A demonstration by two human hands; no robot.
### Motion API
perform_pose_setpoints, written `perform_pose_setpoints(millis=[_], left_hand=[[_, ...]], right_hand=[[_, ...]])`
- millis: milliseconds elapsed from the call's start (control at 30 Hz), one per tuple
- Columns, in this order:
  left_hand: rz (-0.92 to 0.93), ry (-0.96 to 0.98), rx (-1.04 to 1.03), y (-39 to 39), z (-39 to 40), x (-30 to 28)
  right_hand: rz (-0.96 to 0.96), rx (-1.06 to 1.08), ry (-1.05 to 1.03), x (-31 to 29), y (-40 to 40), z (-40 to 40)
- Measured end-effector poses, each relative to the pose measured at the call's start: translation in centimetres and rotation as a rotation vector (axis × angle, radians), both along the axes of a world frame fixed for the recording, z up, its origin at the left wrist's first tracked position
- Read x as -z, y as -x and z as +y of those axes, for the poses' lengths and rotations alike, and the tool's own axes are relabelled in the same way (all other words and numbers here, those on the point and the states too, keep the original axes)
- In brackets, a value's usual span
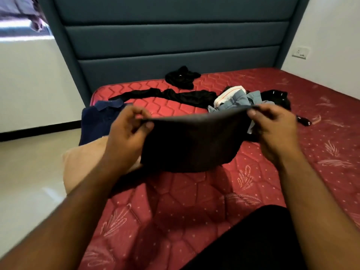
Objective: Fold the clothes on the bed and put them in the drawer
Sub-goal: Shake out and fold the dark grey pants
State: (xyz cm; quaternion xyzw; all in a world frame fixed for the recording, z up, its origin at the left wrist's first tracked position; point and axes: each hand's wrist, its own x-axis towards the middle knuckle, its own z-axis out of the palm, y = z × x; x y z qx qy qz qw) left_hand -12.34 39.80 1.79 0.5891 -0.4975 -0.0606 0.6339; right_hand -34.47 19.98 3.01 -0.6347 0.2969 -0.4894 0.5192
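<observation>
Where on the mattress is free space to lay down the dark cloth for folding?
Bare mattress lies just below the dark cloth held by left hand and right hand, and along the right side. Crowded: the far middle, with black garments and the grey-blue pile.

Soft indoor light, motion blur, wide-angle warping

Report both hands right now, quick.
Left hand: closed, pinching the left top edge of the dark garment.
Right hand: closed, pinching the right top edge of the same garment, held up over the mattress.
</observation>
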Motion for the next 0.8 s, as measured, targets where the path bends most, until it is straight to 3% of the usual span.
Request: perform_pose_setpoints(millis=[133,233,333,433,600,700,800], left_hand=[[-0.054,-0.296,-0.055,-6.1,-6.4,-6.1],[0.015,-0.401,-0.193,-10.1,-11.0,-11.0],[0.290,-0.256,-0.240,-11.9,-14.5,-17.5],[0.503,-0.064,-0.113,-13.4,-17.0,-22.9],[0.552,0.077,0.025,-12.4,-17.7,-28.4],[0.573,0.128,0.119,-10.3,-15.6,-28.1],[0.595,0.154,0.210,-8.6,-11.4,-22.4]], right_hand=[[0.127,-0.120,-0.189,-4.8,-5.9,-6.0],[0.153,-0.143,-0.157,-10.0,-10.3,-9.6],[0.038,-0.054,-0.036,-17.0,-13.6,-11.6],[-0.065,0.000,0.037,-22.6,-15.9,-13.2],[-0.262,-0.006,0.071,-27.6,-15.5,-12.5],[-0.272,-0.004,0.107,-27.6,-13.0,-10.0],[-0.185,-0.007,0.113,-22.6,-8.3,-6.7]])
